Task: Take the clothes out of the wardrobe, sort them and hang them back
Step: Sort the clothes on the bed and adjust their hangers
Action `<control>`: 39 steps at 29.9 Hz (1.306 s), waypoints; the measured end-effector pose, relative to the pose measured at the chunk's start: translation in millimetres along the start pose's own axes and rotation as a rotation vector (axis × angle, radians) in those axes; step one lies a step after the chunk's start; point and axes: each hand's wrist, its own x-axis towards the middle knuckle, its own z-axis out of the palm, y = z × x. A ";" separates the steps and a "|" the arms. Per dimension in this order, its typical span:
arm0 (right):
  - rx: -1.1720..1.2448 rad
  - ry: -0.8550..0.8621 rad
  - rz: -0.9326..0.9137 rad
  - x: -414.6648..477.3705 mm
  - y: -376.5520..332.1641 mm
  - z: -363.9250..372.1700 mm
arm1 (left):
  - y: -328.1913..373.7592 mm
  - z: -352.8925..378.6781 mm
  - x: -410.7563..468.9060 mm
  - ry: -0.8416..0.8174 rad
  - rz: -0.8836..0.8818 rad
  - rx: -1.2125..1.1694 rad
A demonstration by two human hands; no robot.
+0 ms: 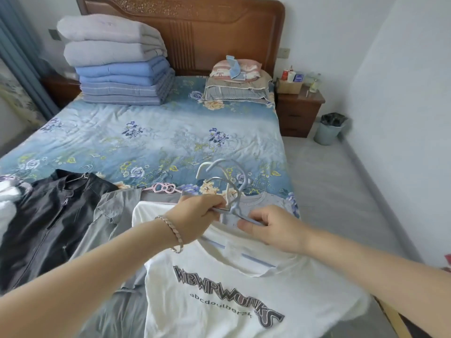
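- Well, the bed (pixel 156 142) is the sorting table here, and the clothes lie across its near end, all around the two hands.
- Just below the grip lies the white T-shirt (pixel 219 301), print up. A blue hanger bar (pixel 258 261) shows inside its collar, so I'd judge it is already on a hanger.
- Well off to the left of the grip lies the black jacket (pixel 48 228), on a wire hanger. The grey shirt (pixel 109 215) lies between it and the left wrist.
- Right under the grip, and partly covered by the white one, is a grey T-shirt (pixel 268 203).
- The bundle of hangers (pixel 227 181) stands up from the grip, hooks crossing one another above the knuckles. It looks like several pale ones tangled together.
- The left hand (pixel 197 215) is clenched round the bundle's necks. The right hand (pixel 275 228) pinches one hanger arm just beside it.
- To my eye the step is freeing one hanger. I'd hold the necks firm with the left hand and draw the pinched arm sideways, turning its hook out of the others.
- Pulling straight up could snag the hooks or drag the grey collar.
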 end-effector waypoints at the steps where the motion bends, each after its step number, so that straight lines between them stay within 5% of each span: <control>1: -0.015 0.008 -0.009 -8.8 -5.9 -1.0 | 2.4 -5.4 -9.9 -0.046 0.026 -0.067; 3: -0.016 0.013 -0.023 -23.6 -12.3 -4.2 | 4.1 -13.9 -25.3 -0.098 0.030 -0.132; 7: 0.021 0.022 -0.044 -52.8 -20.1 -12.6 | 1.4 -20.7 -43.3 -0.142 -0.028 0.143; 12: 0.161 -0.018 0.027 -84.7 -23.1 -26.1 | 13.6 -3.2 -54.3 0.028 -0.133 -0.047; 19: -0.086 -0.576 0.437 -117.6 -43.8 -69.0 | 69.4 4.5 -58.8 -0.090 -0.047 -0.235; 21: -0.130 -0.475 0.394 -121.1 -48.7 -80.9 | 75.0 0.8 -54.5 -0.100 -0.074 -0.276; 25: -0.192 0.010 0.164 -110.2 -42.0 -83.8 | 66.8 6.4 -32.5 0.030 -0.102 -0.252; 29: -0.456 0.358 0.130 -92.4 -10.9 -73.3 | 59.9 34.9 -3.9 0.119 -0.076 -0.156; 39: -0.554 0.719 0.147 -15.9 116.7 -101.6 | 31.7 90.6 110.8 -0.052 -0.095 -0.253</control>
